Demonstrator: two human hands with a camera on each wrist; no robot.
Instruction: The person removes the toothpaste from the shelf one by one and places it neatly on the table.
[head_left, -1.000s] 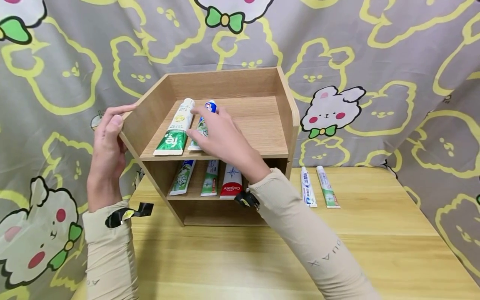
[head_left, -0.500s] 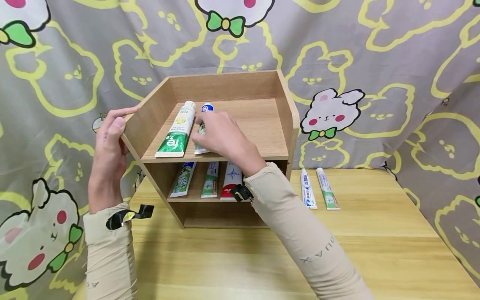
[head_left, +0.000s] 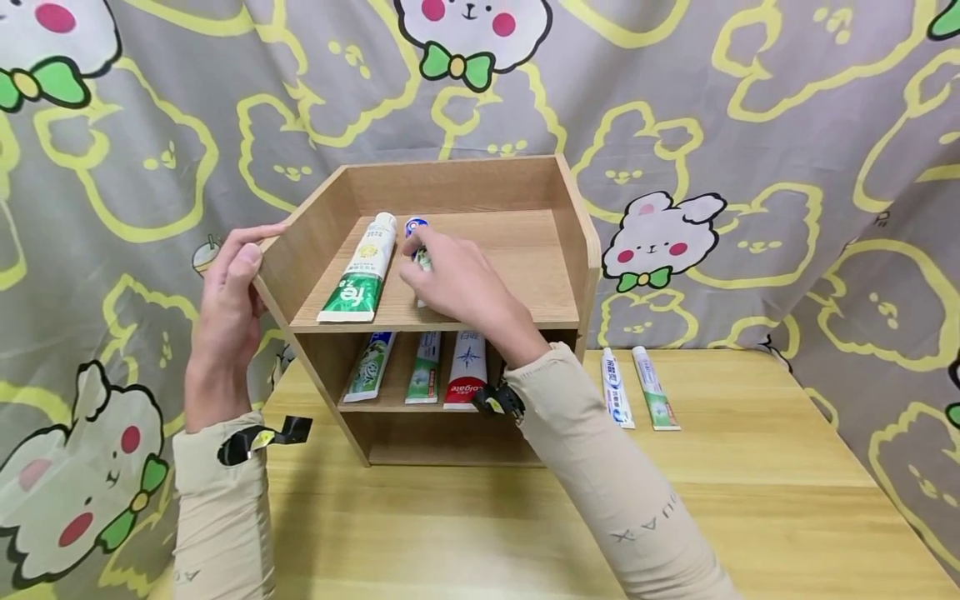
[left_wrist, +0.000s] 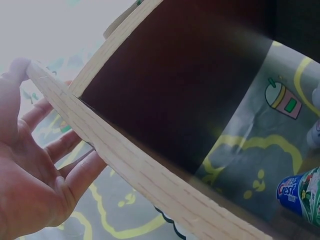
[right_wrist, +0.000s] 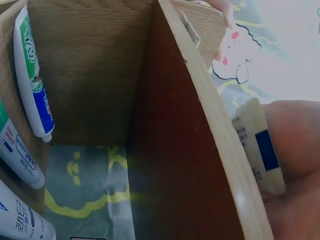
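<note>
Tube tail (right_wrist: 257, 150) at R hand (head_left: 465, 282): blue mark (right_wrist: 267, 150) R-wrist cam only.

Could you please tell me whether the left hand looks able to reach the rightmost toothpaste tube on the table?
Probably not: the shelf unit stands between the left hand, which grips its left side, and the rightmost tube.

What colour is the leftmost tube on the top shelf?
The tube is mainly white and green, clearest in the head view.

the top shelf (head_left: 517, 258) has room toward its back right corner; a green-white tube (head_left: 365, 271) and a side panel (head_left: 311, 250) crowd its left edge.
</note>
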